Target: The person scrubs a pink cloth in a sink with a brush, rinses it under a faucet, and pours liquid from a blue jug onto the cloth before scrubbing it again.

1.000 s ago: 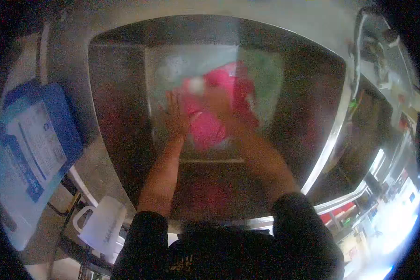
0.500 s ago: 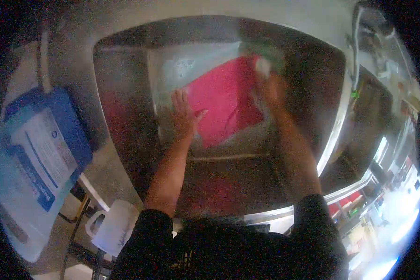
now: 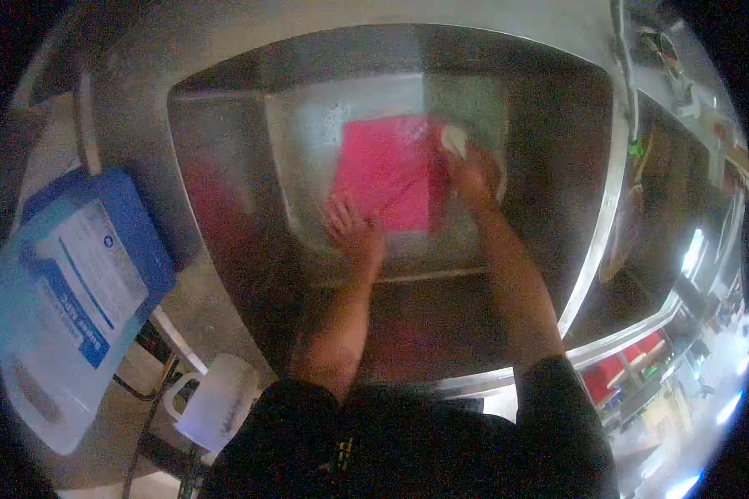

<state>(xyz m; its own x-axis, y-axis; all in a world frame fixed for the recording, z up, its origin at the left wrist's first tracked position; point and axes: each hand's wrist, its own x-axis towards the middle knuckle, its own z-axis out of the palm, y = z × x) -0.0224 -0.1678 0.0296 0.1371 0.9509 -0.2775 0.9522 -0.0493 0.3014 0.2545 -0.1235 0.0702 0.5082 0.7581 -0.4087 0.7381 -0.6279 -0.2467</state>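
Note:
A flat pink rectangular sheet lies in the middle of a deep metal sink; whether it is stiff or soft is hard to tell. At its lower left corner rests my left hand, with the fingers spread over the edge. My right hand is closed around a pale, whitish pad, which sits at the sheet's upper right edge. The pad's exact kind is too blurred to make out. Part of the sheet's right side is hidden by the right hand.
Left of the sink stands a large blue jug with a printed label. A white pitcher with a handle is near my left sleeve. The raised metal sink rim curves around on the right, with shelving and bright lights beyond.
The pink sheet has turned to lie nearly square and dropped at its top right. My left hand has moved down and right to its lower corner; my right hand moved slightly left and down.

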